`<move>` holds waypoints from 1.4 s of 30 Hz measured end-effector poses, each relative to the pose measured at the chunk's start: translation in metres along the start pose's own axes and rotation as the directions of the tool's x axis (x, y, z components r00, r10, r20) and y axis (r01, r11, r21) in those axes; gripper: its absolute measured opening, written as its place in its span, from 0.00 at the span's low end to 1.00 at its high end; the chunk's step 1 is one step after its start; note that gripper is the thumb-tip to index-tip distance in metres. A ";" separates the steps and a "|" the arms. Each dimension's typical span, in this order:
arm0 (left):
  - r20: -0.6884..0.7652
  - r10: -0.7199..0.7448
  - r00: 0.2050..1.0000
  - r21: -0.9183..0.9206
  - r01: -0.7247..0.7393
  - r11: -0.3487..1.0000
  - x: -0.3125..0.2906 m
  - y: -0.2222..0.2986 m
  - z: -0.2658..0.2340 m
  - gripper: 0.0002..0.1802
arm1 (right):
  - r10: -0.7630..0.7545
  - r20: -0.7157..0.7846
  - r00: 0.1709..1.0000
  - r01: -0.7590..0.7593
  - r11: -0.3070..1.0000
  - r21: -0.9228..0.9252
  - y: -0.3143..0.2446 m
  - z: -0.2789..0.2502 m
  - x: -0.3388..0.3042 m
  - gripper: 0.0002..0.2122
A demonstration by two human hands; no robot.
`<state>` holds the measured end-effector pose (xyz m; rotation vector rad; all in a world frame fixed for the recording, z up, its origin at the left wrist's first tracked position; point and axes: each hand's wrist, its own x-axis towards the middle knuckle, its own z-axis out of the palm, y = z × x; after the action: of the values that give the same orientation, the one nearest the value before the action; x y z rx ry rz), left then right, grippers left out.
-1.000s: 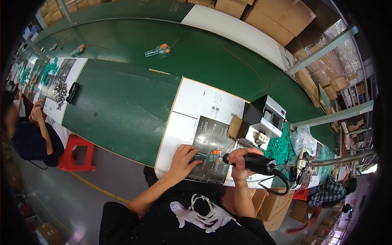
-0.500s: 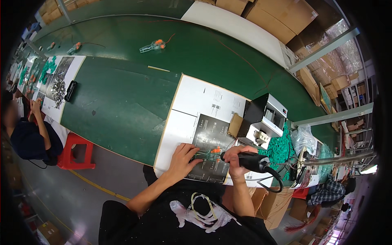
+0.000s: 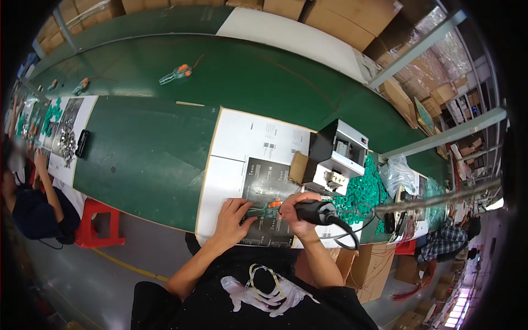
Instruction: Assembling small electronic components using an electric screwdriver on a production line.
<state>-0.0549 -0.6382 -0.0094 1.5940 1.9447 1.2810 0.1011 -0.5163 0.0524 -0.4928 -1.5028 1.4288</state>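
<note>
My right hand [image 3: 297, 215] is wrapped round a black corded tool [image 3: 317, 212] that looks like an electric screwdriver, held nearly level and pointing left. Its tip meets a small clear-teal plastic device [image 3: 267, 209] with an orange part, lying on the black-printed sheet [image 3: 269, 179]. On the device's other end, my left hand [image 3: 231, 223] closes thumb and fingers, steadying it against the sheet. The exact contact at the tip is partly hidden by my right fingers.
A black-and-silver machine [image 3: 338, 157] stands beyond my right hand, next to a heap of green rings [image 3: 366, 192]. A flexible metal conduit [image 3: 440, 197] reaches in from the right. Another clear-teal device [image 3: 177, 74] lies on the far green surface. A co-worker [image 3: 41, 203] sits at left.
The whole view has shifted, so the bench appears further left and slightly lower. Both hands keep their holds on the tool and the device.
</note>
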 end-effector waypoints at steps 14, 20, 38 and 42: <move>-0.015 0.086 0.996 -0.032 -0.087 0.996 0.012 0.007 0.010 0.20 | -0.367 -0.479 0.798 0.167 0.897 -0.409 -0.063 -0.073 0.081 0.12; 0.021 0.092 0.995 -0.067 -0.091 0.994 0.016 0.004 0.013 0.21 | -0.151 -0.435 0.888 0.045 0.969 -0.245 -0.072 -0.055 0.059 0.11; -0.004 0.114 0.994 -0.061 -0.114 0.992 0.018 0.000 0.015 0.22 | -0.181 -0.055 0.982 0.183 0.983 0.022 -0.018 0.010 0.016 0.20; -0.008 0.110 0.994 -0.059 -0.110 0.992 0.018 0.000 0.015 0.22 | -0.093 -0.010 0.996 0.092 0.993 -0.075 -0.001 0.004 0.010 0.20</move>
<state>-0.0500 -0.6155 -0.0128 1.6907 1.8257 1.3727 0.0932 -0.5108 0.0573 -0.4710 -1.5527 1.2990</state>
